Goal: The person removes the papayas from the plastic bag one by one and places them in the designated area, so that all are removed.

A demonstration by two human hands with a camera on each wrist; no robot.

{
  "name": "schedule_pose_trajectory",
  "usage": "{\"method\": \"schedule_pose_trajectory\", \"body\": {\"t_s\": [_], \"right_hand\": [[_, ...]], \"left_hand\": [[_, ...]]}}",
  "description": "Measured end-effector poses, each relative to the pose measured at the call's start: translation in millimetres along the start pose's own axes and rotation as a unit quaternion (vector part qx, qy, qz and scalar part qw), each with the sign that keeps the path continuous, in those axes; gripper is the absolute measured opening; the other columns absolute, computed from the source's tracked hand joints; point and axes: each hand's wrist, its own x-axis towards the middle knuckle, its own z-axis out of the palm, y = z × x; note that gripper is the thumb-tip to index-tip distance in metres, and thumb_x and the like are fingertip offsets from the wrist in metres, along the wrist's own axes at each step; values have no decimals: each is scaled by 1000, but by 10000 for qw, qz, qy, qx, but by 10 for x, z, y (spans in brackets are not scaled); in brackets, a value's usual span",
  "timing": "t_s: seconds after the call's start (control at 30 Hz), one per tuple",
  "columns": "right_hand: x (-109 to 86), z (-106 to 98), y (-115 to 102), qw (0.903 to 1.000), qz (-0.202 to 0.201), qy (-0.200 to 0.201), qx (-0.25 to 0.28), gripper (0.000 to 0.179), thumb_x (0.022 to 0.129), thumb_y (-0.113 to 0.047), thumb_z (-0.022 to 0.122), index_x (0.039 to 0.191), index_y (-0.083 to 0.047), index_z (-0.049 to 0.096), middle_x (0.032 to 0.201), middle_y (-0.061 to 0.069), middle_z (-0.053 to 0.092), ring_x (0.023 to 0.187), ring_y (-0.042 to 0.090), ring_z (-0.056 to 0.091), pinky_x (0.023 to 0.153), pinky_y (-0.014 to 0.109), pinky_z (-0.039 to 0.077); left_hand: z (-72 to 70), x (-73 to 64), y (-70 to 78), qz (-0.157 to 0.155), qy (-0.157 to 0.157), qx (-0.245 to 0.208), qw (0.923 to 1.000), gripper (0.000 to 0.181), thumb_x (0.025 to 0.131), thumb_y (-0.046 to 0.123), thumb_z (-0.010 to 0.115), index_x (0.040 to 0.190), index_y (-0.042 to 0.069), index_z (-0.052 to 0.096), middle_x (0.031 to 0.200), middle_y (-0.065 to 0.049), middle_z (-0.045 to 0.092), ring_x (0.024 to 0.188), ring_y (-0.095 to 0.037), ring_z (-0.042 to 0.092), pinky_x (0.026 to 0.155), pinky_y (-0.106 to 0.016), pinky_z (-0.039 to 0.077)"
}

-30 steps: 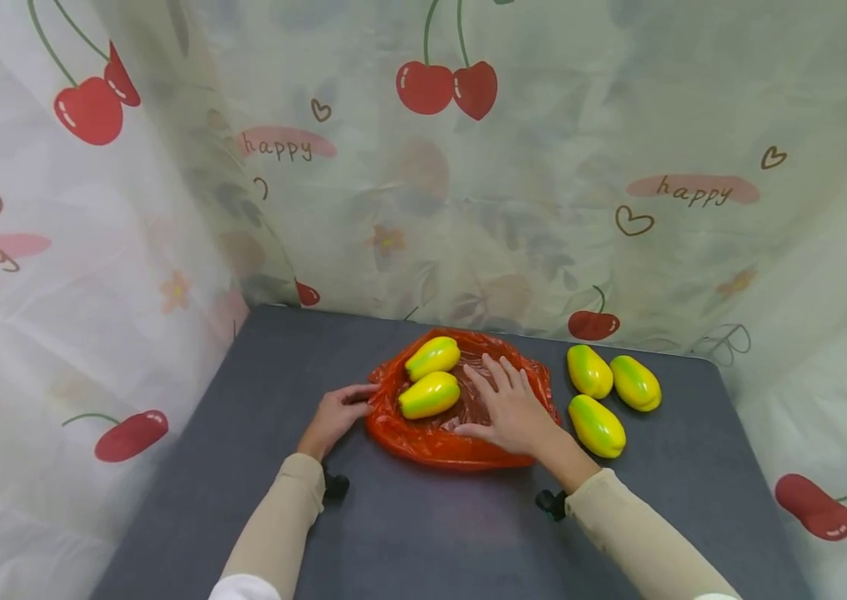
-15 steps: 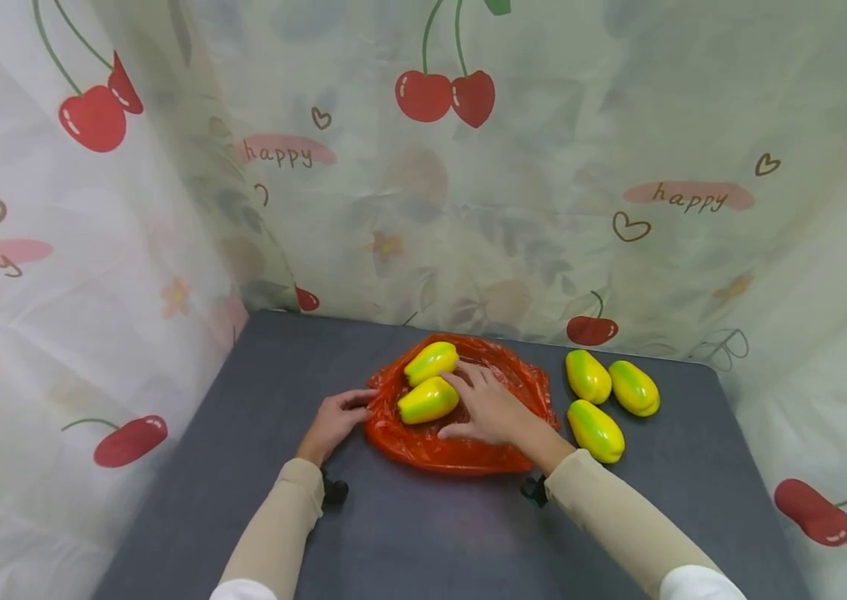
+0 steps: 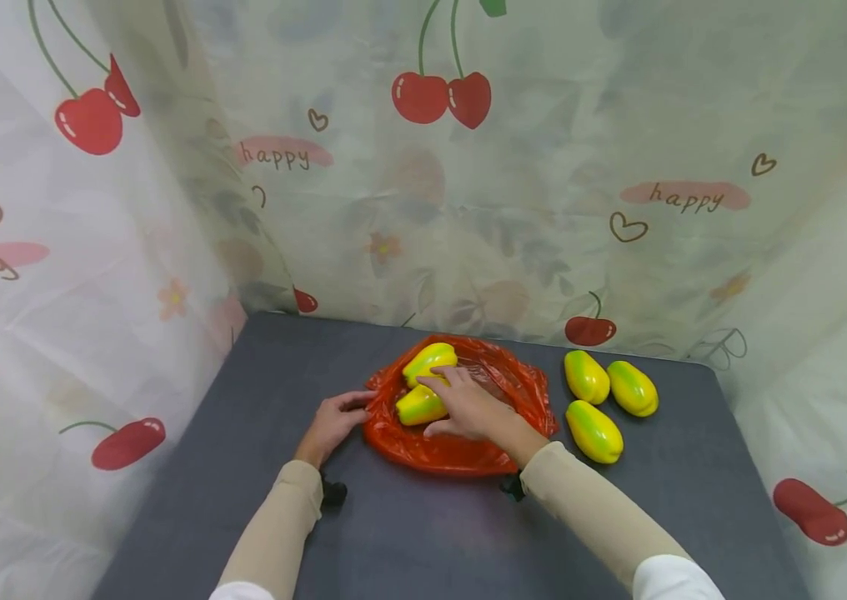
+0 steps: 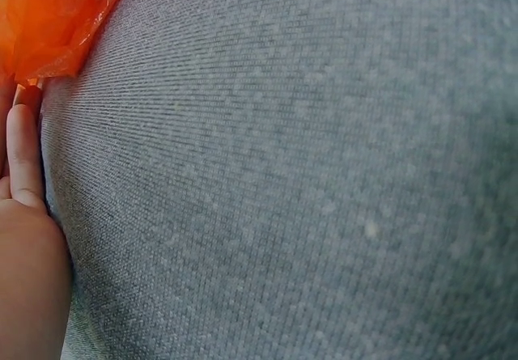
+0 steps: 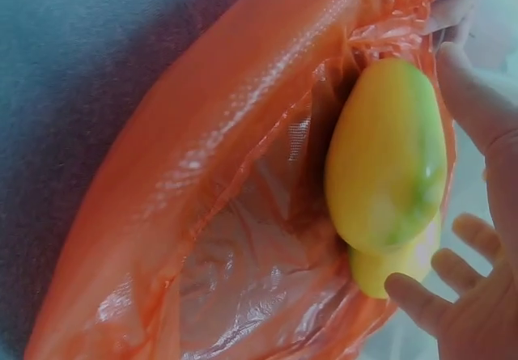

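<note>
A red plastic bag (image 3: 453, 458) lies spread with its mouth up, holding two yellow-green papayas, the front papaya (image 3: 418, 406) and the rear papaya (image 3: 423, 360). My left hand (image 3: 331, 425) pinches the bag's left rim between thumb and fingers; the left wrist view catches only part of this hand (image 4: 24, 158) at its edge. Over the bag, my right hand (image 3: 466, 410) reaches with spread fingers to the front papaya, partly covering it. In the right wrist view, the thumb and fingers stand apart beside that papaya (image 5: 388, 158).
Right of the bag, three more papayas lie close together: a left one (image 3: 586, 377), a right one (image 3: 633, 388) and a front one (image 3: 594, 432). All stand on a dark grey table (image 3: 423, 542), with a printed curtain (image 3: 513, 167) behind and at the sides.
My right hand has moved left across the bag from its bare middle to the front papaya. The left hand stays at the rim, and the papayas keep their places.
</note>
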Motion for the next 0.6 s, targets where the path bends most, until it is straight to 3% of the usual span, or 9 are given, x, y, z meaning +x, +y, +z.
{"method": "schedule_pose_trajectory", "body": {"t_s": [0.3,0.6], "right_hand": [[135,4,29,9996,83,252,61,79,87,-46,77,155,-24,43,153,10,39,140,34,38,110,54,48],[216,55,79,9994,180,159,260,76,86,-43,78,153,-23,47,144,8,43,131,29,41,108,47,49]], "left_hand": [[14,-6,18,-56,32,-16,10000,37,92,18,71,128,27,72,137,-3,67,135,-27,55,119,-53,39],[8,-11,25,-132,70,-47,9999,37,92,17,71,127,27,72,137,-2,67,135,-25,55,120,-51,39]]}}
